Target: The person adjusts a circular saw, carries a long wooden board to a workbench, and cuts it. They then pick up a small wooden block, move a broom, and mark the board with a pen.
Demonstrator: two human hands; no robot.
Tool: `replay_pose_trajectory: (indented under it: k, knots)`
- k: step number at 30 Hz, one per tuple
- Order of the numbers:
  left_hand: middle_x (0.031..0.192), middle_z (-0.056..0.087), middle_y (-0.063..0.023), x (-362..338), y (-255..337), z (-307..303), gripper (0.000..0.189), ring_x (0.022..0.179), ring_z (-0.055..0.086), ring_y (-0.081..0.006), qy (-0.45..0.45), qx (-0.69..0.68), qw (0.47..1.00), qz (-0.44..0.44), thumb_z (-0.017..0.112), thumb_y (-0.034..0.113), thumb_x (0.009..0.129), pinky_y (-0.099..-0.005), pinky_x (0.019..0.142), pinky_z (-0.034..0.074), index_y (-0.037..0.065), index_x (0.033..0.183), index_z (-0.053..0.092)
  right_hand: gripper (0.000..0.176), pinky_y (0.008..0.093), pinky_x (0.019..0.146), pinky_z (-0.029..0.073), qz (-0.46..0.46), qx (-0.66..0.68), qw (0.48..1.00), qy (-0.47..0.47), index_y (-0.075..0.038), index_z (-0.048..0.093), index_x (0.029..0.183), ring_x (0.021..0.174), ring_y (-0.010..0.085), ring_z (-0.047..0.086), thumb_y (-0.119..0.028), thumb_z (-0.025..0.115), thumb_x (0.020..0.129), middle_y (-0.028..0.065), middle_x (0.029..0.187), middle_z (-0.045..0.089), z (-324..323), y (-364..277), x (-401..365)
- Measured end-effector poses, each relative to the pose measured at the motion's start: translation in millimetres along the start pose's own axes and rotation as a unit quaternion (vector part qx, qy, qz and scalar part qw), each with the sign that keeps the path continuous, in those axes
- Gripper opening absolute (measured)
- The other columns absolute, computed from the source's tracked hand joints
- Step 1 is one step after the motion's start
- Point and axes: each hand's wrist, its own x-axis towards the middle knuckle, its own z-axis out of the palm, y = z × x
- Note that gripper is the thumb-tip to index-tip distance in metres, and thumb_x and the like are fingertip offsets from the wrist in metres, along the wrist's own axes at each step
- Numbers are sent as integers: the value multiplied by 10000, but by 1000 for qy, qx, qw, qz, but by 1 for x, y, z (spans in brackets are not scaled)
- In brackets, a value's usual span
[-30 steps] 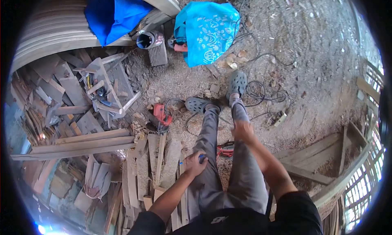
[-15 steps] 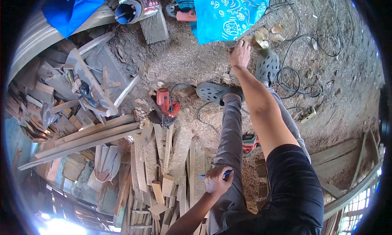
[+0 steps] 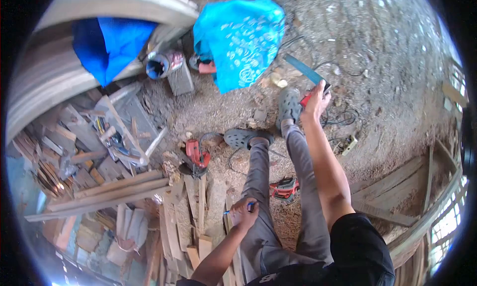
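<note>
Square (image 3: 303, 69) in right hand (image 3: 318, 98), pen (image 3: 237, 210) in left hand (image 3: 244, 214) (can (image 3: 160, 66) dark inside).

No lettering can be read; the white print on the blue cloth (image 3: 238, 40) is pattern only; the pale mark on the trouser waistband (image 3: 262, 277) is too blurred.

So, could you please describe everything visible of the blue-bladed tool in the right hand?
The blue-bladed tool has a long, flat, straight teal strip, seemingly metal, with a red part at the gripped end. The right hand clasps that end, holding it in the air over the sawdust floor, the strip slanting up-left in the picture. Nothing else touches it.
</note>
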Motion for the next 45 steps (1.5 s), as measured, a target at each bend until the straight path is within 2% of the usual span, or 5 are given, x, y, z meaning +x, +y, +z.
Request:
replay_pose_trajectory:
  k: [9,13,19,30,45]
  knots:
    - [845,720,-74,-11,95,-130,220,854,701,-304,124,94,975,156,744,292,842,-429,752,519,181,1027,704,195,278,425,413,-81,-31,994,63,-69,536,1060,521,108,521,-239,616,1009,4,713,570,-129,-272,-53]
    - [751,684,-37,13,227,-154,395,650,633,-187,88,-45,961,258,763,476,859,-358,610,499,128,1038,712,59,301,600,423,-395,-185,899,36,-59,602,883,660,123,491,-75,632,931,12,738,559,-166,-356,-131]
    - [951,679,-30,-66,399,-166,609,676,499,-58,-305,-559,769,55,573,613,967,-206,488,369,78,1259,574,238,420,704,543,-459,-164,873,-33,-96,644,1046,853,350,677,-90,741,829,149,987,666,-205,-386,-322]
    - [676,471,54,-256,322,-122,493,537,405,-79,-275,-152,899,306,517,578,1014,-251,488,341,146,785,451,589,419,1004,523,-399,-182,879,188,-104,525,1419,1208,372,622,-123,728,866,176,1358,616,-314,-266,-572]
    - [1022,578,12,-600,166,24,635,831,516,-94,-572,156,728,345,511,587,1013,-282,750,443,90,1409,491,265,437,903,556,-300,-102,767,557,-51,596,1230,1069,379,675,-92,601,968,193,1168,677,-535,-138,-785]
